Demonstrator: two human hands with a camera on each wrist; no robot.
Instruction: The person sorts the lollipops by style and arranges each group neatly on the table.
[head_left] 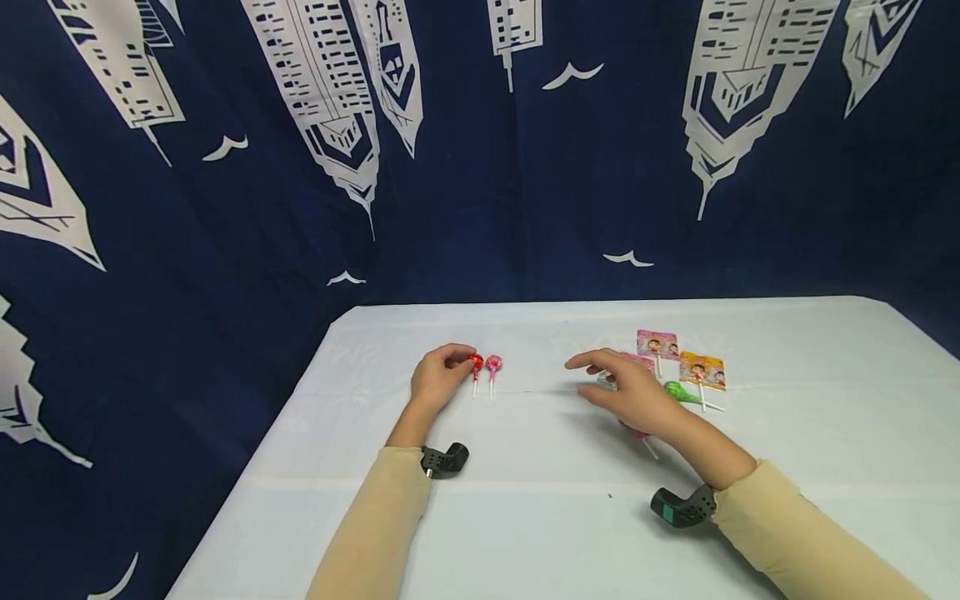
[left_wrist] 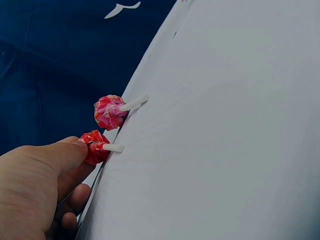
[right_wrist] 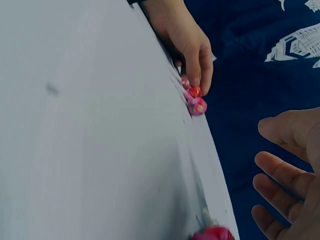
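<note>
My left hand [head_left: 437, 379] pinches the wrapped head of a red lollipop [left_wrist: 95, 148] between thumb and fingers, close over the white table. Right beside it lies a pink lollipop [head_left: 493, 364], its stick pointing toward me like the red one's. My right hand [head_left: 633, 392] hovers with spread, relaxed fingers and holds nothing. Beneath and behind it lie several more lollipops: a green one [head_left: 681, 392], one on an orange picture wrapper [head_left: 702, 369], one on a pink wrapper [head_left: 657, 342]. Another red-pink lollipop [right_wrist: 215, 233] is partly hidden by my right hand in the head view.
A white cloth covers the table [head_left: 525, 517], whose far edge meets a dark blue curtain [head_left: 465, 225] printed with white buildings and birds. Black camera bands sit on both wrists. A tiny dark speck [head_left: 610, 496] lies on the cloth between the forearms.
</note>
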